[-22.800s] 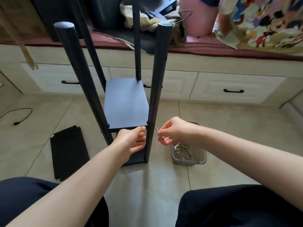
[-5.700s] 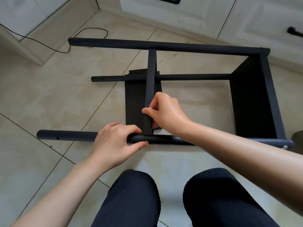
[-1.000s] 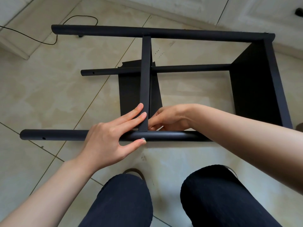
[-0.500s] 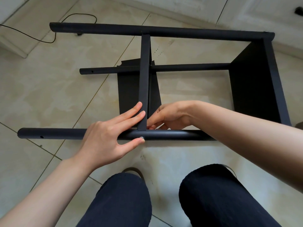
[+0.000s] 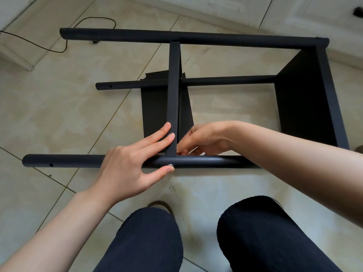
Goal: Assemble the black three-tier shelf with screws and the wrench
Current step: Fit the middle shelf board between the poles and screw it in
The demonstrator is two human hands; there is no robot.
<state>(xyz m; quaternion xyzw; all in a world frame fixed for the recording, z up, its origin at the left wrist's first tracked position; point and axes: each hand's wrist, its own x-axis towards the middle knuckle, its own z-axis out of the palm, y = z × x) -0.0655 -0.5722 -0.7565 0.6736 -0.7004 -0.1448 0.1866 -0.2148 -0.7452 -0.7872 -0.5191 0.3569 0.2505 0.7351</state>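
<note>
Head view: the black metal shelf frame (image 5: 196,39) lies sideways on the tiled floor. The left hand (image 5: 133,163), fingers straight, steadies the middle panel (image 5: 173,99), thumb on a silver screw (image 5: 170,165); whether the right hand (image 5: 200,140) grips anything I cannot tell. Next, probably, wrench tightening.

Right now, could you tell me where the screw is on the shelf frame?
In the head view, the screw sits in the near pole, just below the middle shelf board, with the left hand thumb touching it.

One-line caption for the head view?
Left hand steadies black shelf panel and silver screw on black round pole.
</note>
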